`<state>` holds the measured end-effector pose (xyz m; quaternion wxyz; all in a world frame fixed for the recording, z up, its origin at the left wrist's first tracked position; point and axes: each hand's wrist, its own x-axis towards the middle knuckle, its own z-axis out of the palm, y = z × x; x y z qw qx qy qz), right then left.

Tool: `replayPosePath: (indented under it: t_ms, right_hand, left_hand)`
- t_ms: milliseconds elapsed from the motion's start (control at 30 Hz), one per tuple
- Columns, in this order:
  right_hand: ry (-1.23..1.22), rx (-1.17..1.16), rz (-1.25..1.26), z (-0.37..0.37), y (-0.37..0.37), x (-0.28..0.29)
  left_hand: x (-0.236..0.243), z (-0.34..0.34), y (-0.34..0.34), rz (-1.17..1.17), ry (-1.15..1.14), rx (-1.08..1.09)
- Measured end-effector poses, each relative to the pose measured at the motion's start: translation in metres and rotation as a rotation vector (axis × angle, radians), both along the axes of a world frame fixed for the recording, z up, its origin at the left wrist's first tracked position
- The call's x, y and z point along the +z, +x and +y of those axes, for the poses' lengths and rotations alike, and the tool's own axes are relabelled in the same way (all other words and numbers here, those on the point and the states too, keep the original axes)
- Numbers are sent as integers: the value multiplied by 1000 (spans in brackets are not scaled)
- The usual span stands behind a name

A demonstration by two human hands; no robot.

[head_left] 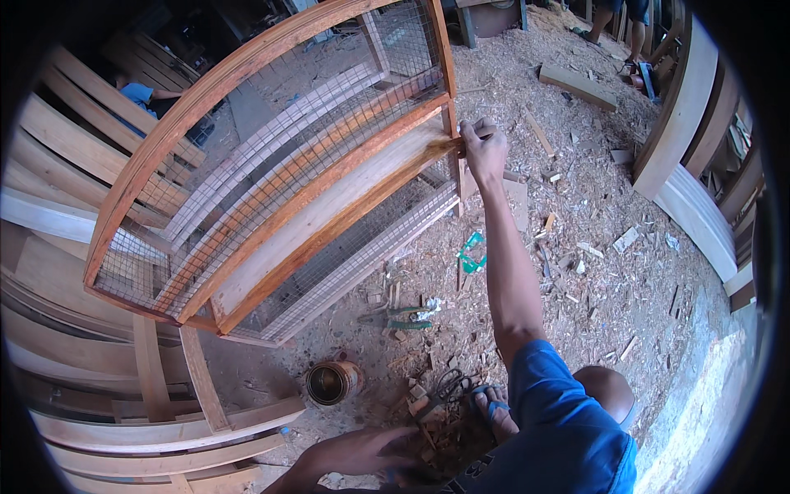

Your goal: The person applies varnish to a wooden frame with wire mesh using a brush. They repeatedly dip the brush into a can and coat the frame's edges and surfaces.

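My right hand (pixel 484 152) reaches forward, fingers bent closed at the right end of a curved wooden frame (pixel 284 51). Whatever lies in its fingers is hidden. Beside it, a dark, wet-looking brown patch marks the end of a pale curved rail (pixel 329 198). The rail's lower edge is orange-brown, while the middle is bare wood. Wire mesh (pixel 271 165) fills the frame's upper part, and the outer arch is reddish brown. My left hand is out of the picture. An open tin (pixel 333 383) with dark contents stands on the floor below the frame.
Green-handled pliers (pixel 397 318), a green plastic piece (pixel 472 253) and scissors (pixel 453 385) lie among wood shavings. Curved boards (pixel 123 430) are stacked at left; more timber (pixel 687 99) leans at right. A wood block (pixel 578 87) lies farther back. Other people (pixel 140 95) are in the background.
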<state>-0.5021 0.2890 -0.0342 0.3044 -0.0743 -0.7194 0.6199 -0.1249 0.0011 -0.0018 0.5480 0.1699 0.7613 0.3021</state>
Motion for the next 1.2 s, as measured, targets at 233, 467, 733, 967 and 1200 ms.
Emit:
replayPosePath:
  t_ms: [233, 467, 733, 967, 1200]
  right_hand:
    - [527, -297, 303, -13, 5, -5]
    - [252, -72, 111, -14, 8, -6]
    - [366, -145, 153, -6, 5, -1]
    - [486, 9, 247, -61, 18, -9]
    - [201, 463, 116, -111, 69, 2]
  left_hand:
    - [1, -2, -1, 35, 25, 29]
    - [-3, -4, 1, -2, 15, -5]
    - [3, -3, -3, -1, -6, -12]
    - [-4, -3, -4, -11, -17, -48]
    - [-7, 2, -10, 15, -13, -55]
